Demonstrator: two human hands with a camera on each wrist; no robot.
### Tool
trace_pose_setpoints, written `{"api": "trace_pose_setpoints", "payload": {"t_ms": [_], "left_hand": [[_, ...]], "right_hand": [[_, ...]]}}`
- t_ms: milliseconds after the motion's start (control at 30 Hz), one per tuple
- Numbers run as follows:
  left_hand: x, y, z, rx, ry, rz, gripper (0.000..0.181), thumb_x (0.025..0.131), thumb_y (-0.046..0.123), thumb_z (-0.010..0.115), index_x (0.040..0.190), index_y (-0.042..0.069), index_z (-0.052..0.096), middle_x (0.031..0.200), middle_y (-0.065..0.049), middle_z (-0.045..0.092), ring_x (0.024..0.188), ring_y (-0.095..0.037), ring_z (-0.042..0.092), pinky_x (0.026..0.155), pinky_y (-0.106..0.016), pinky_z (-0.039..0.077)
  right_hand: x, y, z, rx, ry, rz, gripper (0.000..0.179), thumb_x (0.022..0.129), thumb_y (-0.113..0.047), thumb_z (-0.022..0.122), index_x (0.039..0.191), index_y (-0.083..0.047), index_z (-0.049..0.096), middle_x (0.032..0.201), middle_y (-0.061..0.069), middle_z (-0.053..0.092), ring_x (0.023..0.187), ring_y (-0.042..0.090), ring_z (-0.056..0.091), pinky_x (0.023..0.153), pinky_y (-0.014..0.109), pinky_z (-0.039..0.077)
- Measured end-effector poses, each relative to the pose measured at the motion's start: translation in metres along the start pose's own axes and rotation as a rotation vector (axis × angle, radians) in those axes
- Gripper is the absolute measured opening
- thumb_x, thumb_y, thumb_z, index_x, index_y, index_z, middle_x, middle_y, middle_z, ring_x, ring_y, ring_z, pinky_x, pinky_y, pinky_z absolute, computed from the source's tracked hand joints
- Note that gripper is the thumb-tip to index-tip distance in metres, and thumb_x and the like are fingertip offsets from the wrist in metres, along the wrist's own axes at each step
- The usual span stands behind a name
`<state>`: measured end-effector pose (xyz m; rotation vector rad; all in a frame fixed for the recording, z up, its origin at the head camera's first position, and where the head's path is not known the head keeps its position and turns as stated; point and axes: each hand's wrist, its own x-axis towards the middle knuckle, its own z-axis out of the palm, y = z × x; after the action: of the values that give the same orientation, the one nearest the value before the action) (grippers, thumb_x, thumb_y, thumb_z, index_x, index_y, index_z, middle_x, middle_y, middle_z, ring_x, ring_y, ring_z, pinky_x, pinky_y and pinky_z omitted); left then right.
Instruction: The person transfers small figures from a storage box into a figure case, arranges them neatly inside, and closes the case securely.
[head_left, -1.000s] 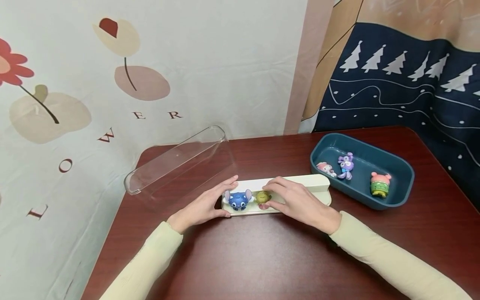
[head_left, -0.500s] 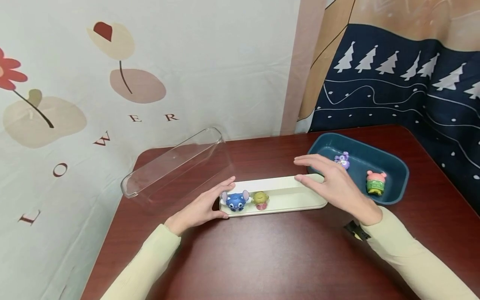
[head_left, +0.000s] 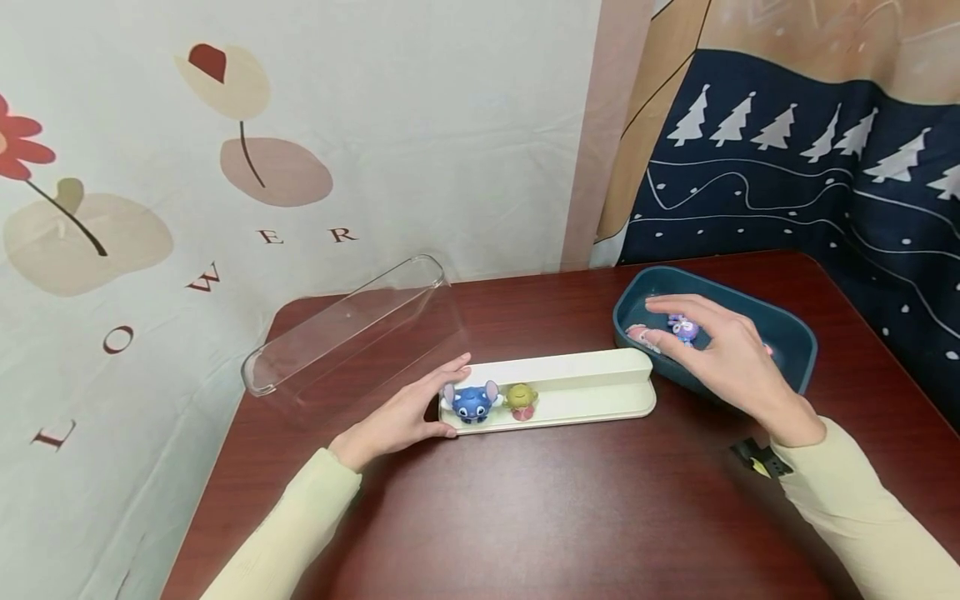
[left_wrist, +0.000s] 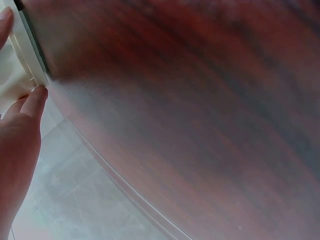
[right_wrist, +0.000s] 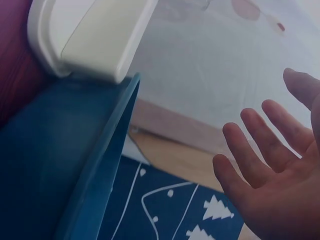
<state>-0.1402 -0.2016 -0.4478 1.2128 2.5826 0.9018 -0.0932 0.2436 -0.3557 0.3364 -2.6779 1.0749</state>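
My left hand [head_left: 397,419] holds the left end of a long cream stepped display base [head_left: 585,402], thumb at the front edge and fingers at the back. Beside it on the base stand a blue big-eared figurine [head_left: 472,403] and a yellow-green figurine [head_left: 521,400] with a pink part. Over a dark blue bin [head_left: 804,354] hovers my right hand [head_left: 723,354], fingers spread and relaxed, holding nothing in the right wrist view. Inside the bin, a pink-and-white figurine [head_left: 639,335] lies near the thumb and a purple one [head_left: 684,328] lies behind the hand. Another pink figurine is mostly hidden by the hand.
A clear plastic cover [head_left: 352,329] lies at the back left of the dark red wooden table [head_left: 525,517]. Printed cloth [head_left: 450,167] hangs behind the table. The bin stands close to the base's right end.
My right hand has let go of the yellow-green figurine and moved right, over the bin. The figurine stays on the base. My left hand keeps its place at the base's end.
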Motion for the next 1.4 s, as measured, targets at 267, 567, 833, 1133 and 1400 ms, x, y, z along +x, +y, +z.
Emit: {"api": "trace_pose_setpoints", "payload": {"t_ms": [267, 567, 833, 1133, 1400], "left_hand": [[0.0, 0.001, -0.001, 0.003, 0.003, -0.001, 0.092, 0.079, 0.01, 0.091, 0.157, 0.012, 0.042, 0.17, -0.003, 0.028, 0.151, -0.023, 0.036, 0.121, -0.038, 0.032], [0.0, 0.0, -0.001, 0.005, 0.002, 0.003, 0.091, 0.08, 0.011, 0.091, 0.156, 0.012, 0.043, 0.17, -0.004, 0.028, 0.152, -0.024, 0.035, 0.121, -0.038, 0.032], [0.0, 0.0, -0.001, 0.005, -0.003, 0.001, 0.091, 0.08, 0.012, 0.091, 0.157, 0.012, 0.042, 0.17, -0.003, 0.028, 0.152, -0.024, 0.035, 0.121, -0.039, 0.033], [0.0, 0.0, -0.002, 0.005, -0.003, -0.002, 0.095, 0.079, 0.012, 0.091, 0.159, 0.014, 0.039, 0.17, -0.006, 0.028, 0.151, -0.024, 0.036, 0.12, -0.041, 0.033], [0.0, 0.002, -0.002, 0.003, -0.007, 0.0, 0.095, 0.079, 0.013, 0.091, 0.159, 0.013, 0.039, 0.169, -0.008, 0.029, 0.151, -0.024, 0.036, 0.12, -0.041, 0.034]], "right_hand": [[-0.001, 0.013, -0.006, -0.005, 0.04, -0.003, 0.043, 0.096, -0.028, 0.076, 0.137, -0.015, 0.068, 0.14, 0.014, 0.063, 0.13, 0.038, 0.054, 0.099, 0.07, 0.045], [-0.001, 0.024, -0.004, 0.01, 0.012, 0.095, 0.047, 0.1, -0.038, 0.07, 0.139, -0.013, 0.065, 0.142, 0.017, 0.06, 0.134, 0.041, 0.05, 0.103, 0.073, 0.04], [0.001, 0.021, -0.018, 0.032, -0.017, 0.145, 0.047, 0.102, -0.041, 0.065, 0.141, -0.014, 0.062, 0.143, 0.017, 0.06, 0.13, 0.041, 0.052, 0.101, 0.07, 0.044], [0.013, 0.024, -0.025, 0.039, -0.13, 0.192, 0.054, 0.105, -0.044, 0.058, 0.147, -0.01, 0.056, 0.149, 0.024, 0.053, 0.13, 0.049, 0.052, 0.099, 0.071, 0.046], [0.022, 0.035, -0.003, 0.121, -0.193, 0.276, 0.063, 0.105, -0.054, 0.052, 0.15, -0.009, 0.053, 0.153, 0.024, 0.049, 0.135, 0.047, 0.048, 0.107, 0.07, 0.041]]}}
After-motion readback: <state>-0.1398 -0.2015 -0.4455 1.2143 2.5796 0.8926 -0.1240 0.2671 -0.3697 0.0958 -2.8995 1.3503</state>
